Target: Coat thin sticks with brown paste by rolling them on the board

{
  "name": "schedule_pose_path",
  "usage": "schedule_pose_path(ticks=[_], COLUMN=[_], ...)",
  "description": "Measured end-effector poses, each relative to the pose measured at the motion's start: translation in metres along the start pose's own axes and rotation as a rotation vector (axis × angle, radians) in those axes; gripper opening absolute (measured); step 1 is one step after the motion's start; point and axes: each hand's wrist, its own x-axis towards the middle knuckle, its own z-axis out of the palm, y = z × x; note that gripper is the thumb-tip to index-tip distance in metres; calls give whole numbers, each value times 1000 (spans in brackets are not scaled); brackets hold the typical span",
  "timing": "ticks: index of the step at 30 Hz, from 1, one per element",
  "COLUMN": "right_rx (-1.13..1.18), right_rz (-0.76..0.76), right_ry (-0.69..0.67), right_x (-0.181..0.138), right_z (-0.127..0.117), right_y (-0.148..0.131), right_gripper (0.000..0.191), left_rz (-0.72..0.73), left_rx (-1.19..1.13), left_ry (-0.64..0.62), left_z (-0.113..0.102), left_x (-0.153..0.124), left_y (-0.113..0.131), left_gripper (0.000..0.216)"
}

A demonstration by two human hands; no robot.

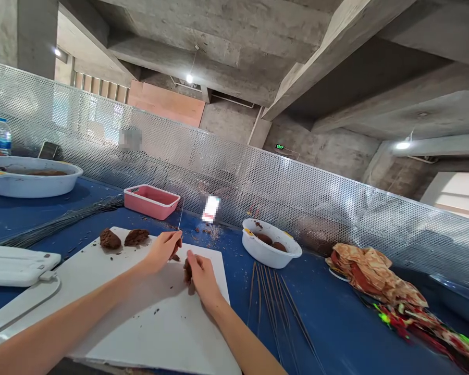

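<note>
a thin metal skewer [180, 219] is gripped upright in the left hand [162, 251], which is closed narrowly around its lower end. a dark brown lump of crumbly paste [187, 271] is pinched in the narrowly closed right hand [203, 276], just beside the skewer. both hands are held over a white rectangular cutting board [172, 333], on which two rough brown lumps [110, 239] are laid near the far edge. the board is set on a blue table [316, 323]. a white plastic bowl [266, 256] holding round brown lumps [278, 247] is placed to the right of the board, and loose thin dark rods [273, 307] are laid near it. a pink plastic tray [151, 203] and a long bundle of thin grey wires [62, 224] are seen beyond the board. a patterned cloth [375, 273] is heaped at the right.
</note>
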Motion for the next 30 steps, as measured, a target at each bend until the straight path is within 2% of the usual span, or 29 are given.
schedule_pose_path(ticks=[3, 6, 8, 11, 13, 17, 23, 27, 30], right_rx=[12, -70, -136, -202, -256, -495, -972, -1036, -1031], right_rz=[-59, -139, -153, -93, -67, -89, -5, -109, -85], right_ry=[6, -2, -14, 9, 73, 181, 38, -112, -193], right_x=[0, 1, 2, 3, 4, 9, 3, -37, -56], right_z=[-2, -6, -9, -15, -20, -16, 24, 36, 29], right_y=[-3, -6, -6, -4, -1, 0, -9, -9, -6], right_gripper=[54, 29, 22, 32, 39, 35, 66, 71, 72], left_rz=[-4, -16, -27, -37, -36, -28, 8, 33, 60], left_rx=[-1, -9, -12, -21, -28, -29, -16, -4, 38], left_ry=[0, -1, 6, 21, 29, 46, 111, 154, 175], left_z=[2, 4, 3, 2, 1, 0, -15, -20, -21], left_x=[-1, -1, 0, 3, 5, 6, 14, 19, 19], left_y=[0, 0, 1, 0, -2, -2, 8, 8, 5], left_gripper=[48, 48, 48, 47, 47, 47, 47, 45, 45])
